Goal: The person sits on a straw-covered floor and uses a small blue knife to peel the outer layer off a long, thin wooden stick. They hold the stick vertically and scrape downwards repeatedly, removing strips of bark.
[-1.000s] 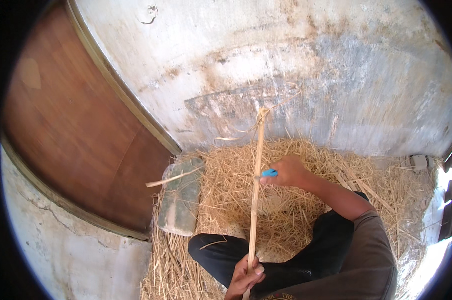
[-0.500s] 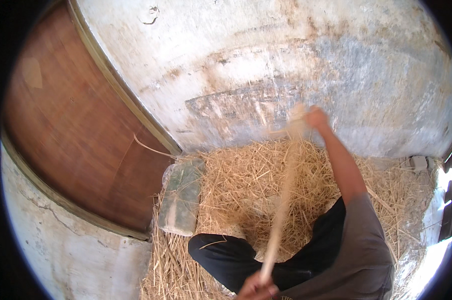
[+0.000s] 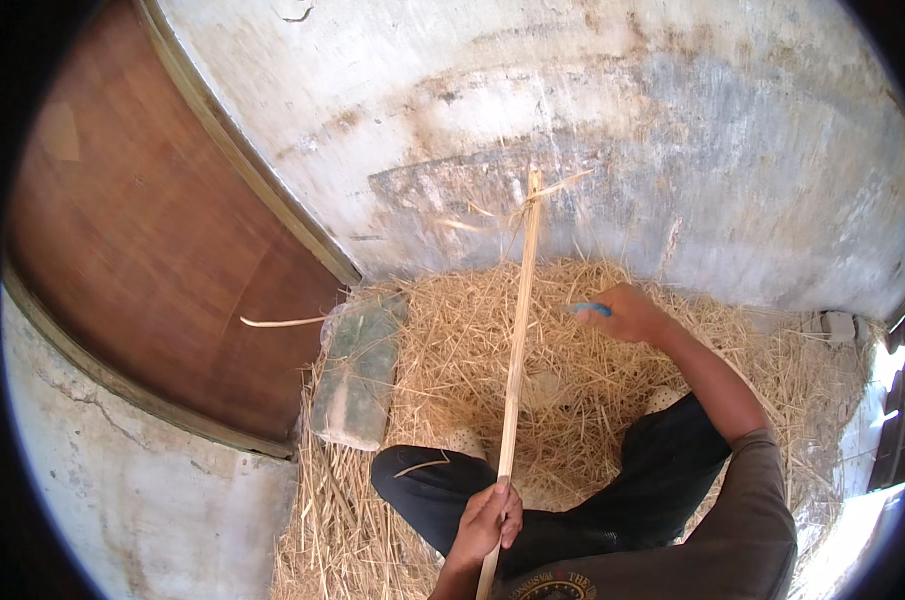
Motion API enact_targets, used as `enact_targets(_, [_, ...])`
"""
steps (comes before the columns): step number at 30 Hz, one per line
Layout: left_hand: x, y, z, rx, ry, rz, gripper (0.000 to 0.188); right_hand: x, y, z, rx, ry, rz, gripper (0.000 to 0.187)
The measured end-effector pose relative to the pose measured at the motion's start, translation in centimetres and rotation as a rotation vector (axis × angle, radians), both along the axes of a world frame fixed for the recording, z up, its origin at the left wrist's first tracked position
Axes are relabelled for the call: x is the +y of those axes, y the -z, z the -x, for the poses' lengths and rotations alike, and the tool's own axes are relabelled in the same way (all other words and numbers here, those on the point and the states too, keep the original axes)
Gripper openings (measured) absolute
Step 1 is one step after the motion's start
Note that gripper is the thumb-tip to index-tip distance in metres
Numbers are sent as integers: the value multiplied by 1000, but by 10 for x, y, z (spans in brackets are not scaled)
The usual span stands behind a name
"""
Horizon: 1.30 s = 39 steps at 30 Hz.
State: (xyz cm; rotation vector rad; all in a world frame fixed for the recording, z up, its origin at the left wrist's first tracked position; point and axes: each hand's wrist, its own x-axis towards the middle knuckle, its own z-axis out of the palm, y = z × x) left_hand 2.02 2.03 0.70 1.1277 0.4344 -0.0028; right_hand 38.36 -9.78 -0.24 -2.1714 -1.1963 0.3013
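My left hand (image 3: 491, 520) is closed around the lower part of a long pale wooden stick (image 3: 518, 360), perhaps split bamboo. It stands nearly upright in the picture, its far end in front of the wall. Thin curled shavings (image 3: 563, 187) cling near that far tip, and a loose shaving (image 3: 461, 225) is in the air to its left. To the right of the stick and apart from it, my right hand (image 3: 628, 313) grips a small blue-handled knife (image 3: 593, 308). Most of the handle is hidden in the fist, and its blade is hard to make out.
Straw-like shavings (image 3: 453, 350) cover the floor between and around my bent legs (image 3: 663, 460). A greenish stone block (image 3: 358, 370) lies to the left, beside a brown wooden door (image 3: 173, 240). A stained whitewashed wall (image 3: 753, 180) rises ahead, with a small grey block (image 3: 839, 326) at its foot.
My right hand has come back from near the stick's far end, moving down toward me. The stick has swung left and my left hand moved up slightly. Shavings have come loose.
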Motion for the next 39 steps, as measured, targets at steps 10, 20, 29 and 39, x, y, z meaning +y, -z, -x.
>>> enact_targets(10, [-4, 2, 4, 86, 12, -253, 41, 43, 3, 46, -370, -51, -69, 73])
enact_targets(20, [-9, -11, 14, 161, -71, -438, 35, 60, 15, 66, -345, -102, -133, 74])
enact_targets(29, [-12, 3, 13, 122, -22, -425, 30, 67, 26, 7, -322, 46, 135, 76])
enact_targets(39, [-22, 2, 21, 168, 82, -468, 29, 46, 35, -93, -443, 359, 156, 76])
